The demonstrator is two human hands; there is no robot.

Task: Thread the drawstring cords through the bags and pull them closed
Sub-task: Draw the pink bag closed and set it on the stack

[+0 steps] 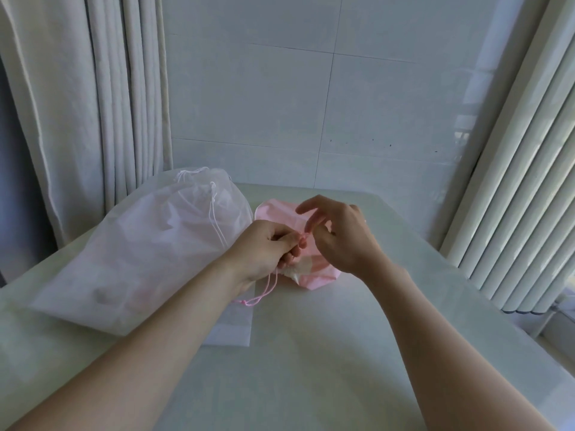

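Observation:
A small pink drawstring bag (314, 276) lies on the pale table (311, 353), mostly behind my hands. My left hand (264, 250) grips the gathered mouth of the pink bag and its pink cord (263, 292), whose knotted loop hangs down onto the table. My right hand (339, 234) hovers just right of it, thumb and a finger pinching the cord end near my left fingertips, the other fingers spread. A large translucent white drawstring bag (149, 253) lies to the left, its white cords (214, 219) drawn at the top.
A flat white sheet or bag (231, 331) lies under the big bag's near corner. Curtains (93, 104) hang at the left, a white radiator (522, 197) stands at the right, and a tiled wall rises behind the table.

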